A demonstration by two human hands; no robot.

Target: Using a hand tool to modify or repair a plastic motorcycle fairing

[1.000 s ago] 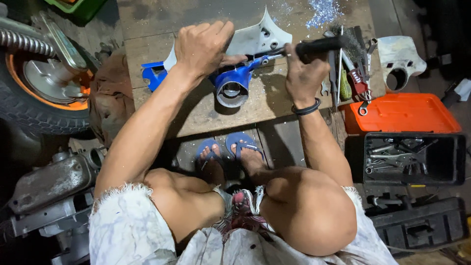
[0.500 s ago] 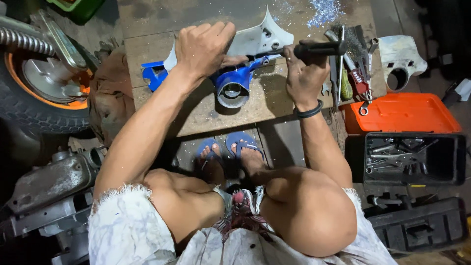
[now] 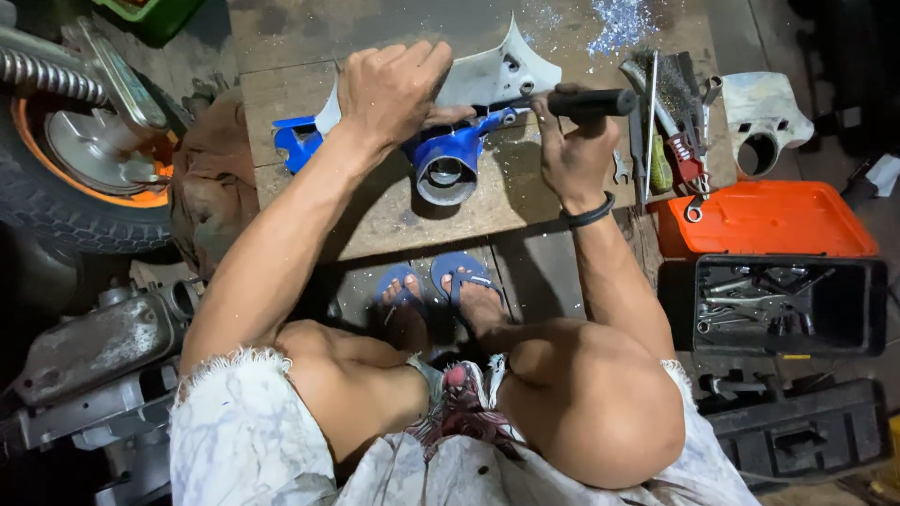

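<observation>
Both arms stretch forward from bent knees. The left hand [image 3: 392, 92] presses down, knuckles up, fingers curled over what it grips. Just beside it, the right hand [image 3: 574, 155] is fisted, wrist bent upward.

- Low wooden board [image 3: 394, 206] as work surface, scuffed, metal filings [image 3: 623, 19] top right
- Dark concrete floor [image 3: 553, 272], dim light
- Motorbike wheel [image 3: 66, 159], orange rim, at left
- Engine block [image 3: 94, 347] lower left
- Orange toolbox lid [image 3: 764, 220] and open black tool tray [image 3: 787, 305] at right
</observation>
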